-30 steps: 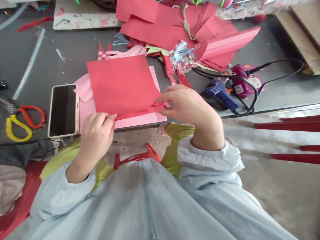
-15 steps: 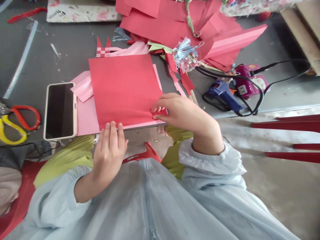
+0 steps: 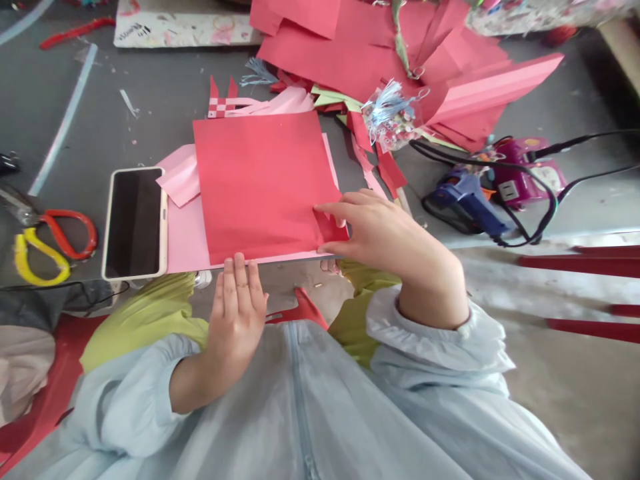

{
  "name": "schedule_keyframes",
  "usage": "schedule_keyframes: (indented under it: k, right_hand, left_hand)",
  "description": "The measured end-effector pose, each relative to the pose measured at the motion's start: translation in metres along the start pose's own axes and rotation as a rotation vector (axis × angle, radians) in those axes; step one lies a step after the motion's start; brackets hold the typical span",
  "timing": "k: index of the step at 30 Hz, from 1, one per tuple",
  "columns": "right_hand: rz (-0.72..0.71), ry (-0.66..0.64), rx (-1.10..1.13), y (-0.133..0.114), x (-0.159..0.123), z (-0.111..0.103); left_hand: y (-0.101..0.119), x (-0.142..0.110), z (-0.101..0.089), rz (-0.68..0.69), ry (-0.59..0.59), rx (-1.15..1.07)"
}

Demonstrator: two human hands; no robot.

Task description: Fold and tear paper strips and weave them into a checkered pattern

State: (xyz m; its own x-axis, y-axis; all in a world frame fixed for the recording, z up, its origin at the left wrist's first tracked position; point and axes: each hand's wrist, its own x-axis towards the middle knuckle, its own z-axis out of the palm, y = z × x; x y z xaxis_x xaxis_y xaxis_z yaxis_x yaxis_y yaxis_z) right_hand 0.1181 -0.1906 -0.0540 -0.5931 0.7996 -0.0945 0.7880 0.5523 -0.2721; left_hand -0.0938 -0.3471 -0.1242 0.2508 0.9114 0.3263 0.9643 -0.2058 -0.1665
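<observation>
A square sheet of red paper [image 3: 260,180] lies over pink paper [image 3: 187,240] at the table's near edge. My left hand [image 3: 237,307] is flat, its fingers straight and side by side, with the tips at the sheet's near edge. My right hand [image 3: 380,233] is curled over the sheet's near right corner. Its thumb and forefinger are bent around that corner, where the paper buckles and shows a darker crease. The other right fingertips are partly hidden. A piece of folded pink paper [image 3: 183,175] sticks out left of the red sheet.
Left of the papers are a phone [image 3: 135,223] and scissors [image 3: 55,243] with red and yellow handles. A blue glue gun [image 3: 463,200], a purple power block [image 3: 525,170] and black cables are on the right. Red paper scraps [image 3: 330,57] and a bag of beads [image 3: 393,120] lie behind.
The whole view has shifted, so things appear farther right. My right thumb and forefinger have spread somewhat at the sheet's corner. My left hand stays flat at the near edge.
</observation>
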Motion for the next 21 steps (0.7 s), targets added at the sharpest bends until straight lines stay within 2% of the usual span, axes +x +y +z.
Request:
schedule_keyframes:
  k: [11,15,21]
  right_hand:
    - [-0.004,-0.018,-0.032,0.004,-0.001,-0.001]
    - [-0.056,-0.008,-0.019,0.004,0.0,0.0]
    - [-0.19,0.019,0.135,0.002,0.004,0.005]
  left_hand:
    - [-0.001,0.003,-0.003,0.049,-0.014,0.103]
    - [-0.003,0.006,-0.007,0.059,-0.018,0.091]
    - [-0.004,0.012,-0.01,0.119,0.011,-0.017]
